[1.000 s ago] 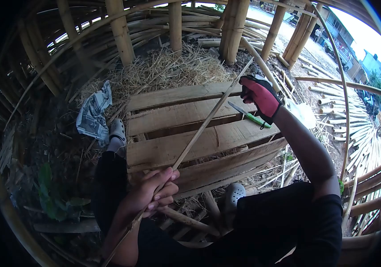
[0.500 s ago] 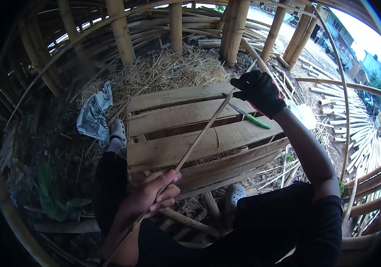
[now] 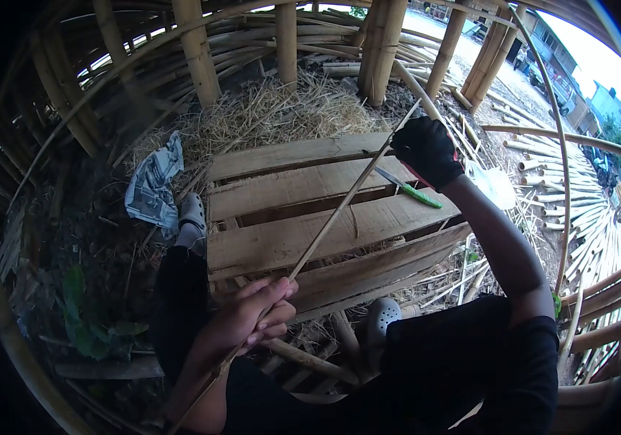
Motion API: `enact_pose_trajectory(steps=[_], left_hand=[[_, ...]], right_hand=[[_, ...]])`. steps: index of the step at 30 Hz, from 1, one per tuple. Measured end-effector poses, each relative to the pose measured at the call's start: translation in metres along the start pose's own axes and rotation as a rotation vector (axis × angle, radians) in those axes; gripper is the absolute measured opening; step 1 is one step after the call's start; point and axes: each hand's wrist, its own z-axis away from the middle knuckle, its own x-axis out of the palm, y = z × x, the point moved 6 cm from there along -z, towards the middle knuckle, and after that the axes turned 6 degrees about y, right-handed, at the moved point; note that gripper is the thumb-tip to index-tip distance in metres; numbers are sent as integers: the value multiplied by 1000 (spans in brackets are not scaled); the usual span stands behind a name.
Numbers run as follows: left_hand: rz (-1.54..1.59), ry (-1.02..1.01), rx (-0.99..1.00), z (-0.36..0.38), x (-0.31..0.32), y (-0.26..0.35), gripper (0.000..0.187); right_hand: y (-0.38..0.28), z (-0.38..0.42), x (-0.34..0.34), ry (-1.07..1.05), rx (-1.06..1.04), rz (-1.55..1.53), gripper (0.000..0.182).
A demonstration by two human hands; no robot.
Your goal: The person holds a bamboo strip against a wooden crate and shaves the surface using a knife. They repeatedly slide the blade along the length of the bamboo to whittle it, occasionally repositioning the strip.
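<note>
A long thin bamboo strip (image 3: pixel 341 207) runs slantwise over a slatted wooden crate (image 3: pixel 281 190). My bare left hand (image 3: pixel 258 313) is wrapped round its lower part, in front of the crate's near edge. Up at the right, my right hand (image 3: pixel 429 152), in a black glove with some red, is closed at the strip's upper part; the fingertips are partly hidden. Just below the gloved hand, a knife with a green handle (image 3: pixel 422 196) lies on the slats, its blade pointing to the upper left.
Dry straw shavings (image 3: pixel 281 109) lie behind the crate, near upright bamboo posts (image 3: pixel 380 54). A crumpled newspaper (image 3: pixel 154 187) is on the ground at the left. Many cut bamboo poles (image 3: pixel 579 217) are spread at the right. My feet in grey clogs flank the crate's near side.
My right hand has shifted slightly to the right and its fingers have closed in more. The strip's upper end has moved a little to the right. My left hand has barely moved.
</note>
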Motion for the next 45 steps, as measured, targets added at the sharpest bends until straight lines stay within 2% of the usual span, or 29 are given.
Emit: enact_pose_trajectory(steps=[4, 5, 6, 8, 9, 10, 12, 13, 14, 16, 18, 23, 28, 31, 38, 40, 45], left_hand=[[-2, 6, 9, 1, 0, 1, 29], [-5, 13, 7, 1, -1, 1, 29], [-4, 13, 7, 1, -1, 1, 29], [10, 24, -3, 1, -2, 0, 29], [11, 23, -3, 1, -2, 0, 29], [0, 18, 1, 1, -2, 1, 29], [-11, 11, 4, 1, 0, 1, 29], [-11, 15, -1, 1, 1, 0, 28], [-11, 20, -7, 2, 2, -1, 28], [-14, 23, -9, 1, 2, -2, 28], [-17, 29, -10, 0, 2, -2, 28], [-19, 30, -1, 0, -1, -1, 29], [-15, 25, 15, 3, 2, 2, 30], [-15, 25, 12, 2, 0, 0, 30], [-16, 38, -3, 1, 3, 1, 29], [-18, 40, -10, 2, 5, 2, 29], [3, 38, -23, 0, 6, 0, 30]], right_hand=[[24, 0, -11, 103, 255, -195, 9], [23, 1, -18, 77, 307, -186, 21], [25, 0, -18, 76, 307, -186, 21], [5, -5, -27, 140, -75, -174, 40], [2, -5, -22, 9, -131, -118, 52], [-1, -3, -21, 8, -130, -117, 52], [-14, 2, -18, -18, -255, -35, 50], [-17, 0, -18, 12, -278, -65, 33], [-19, -2, -14, 12, -276, -64, 33], [-19, -2, 2, -114, -256, 64, 13], [-15, -1, 4, -69, -186, -37, 10], [-12, 3, 7, -44, -38, -235, 9], [-24, 9, 3, 132, -245, 69, 9], [-26, 9, 5, 114, -309, 41, 2], [-26, 9, 8, 105, -275, 130, 4], [-18, 10, 14, 60, -181, 86, 9], [-14, 10, 9, 77, -196, 111, 9]])
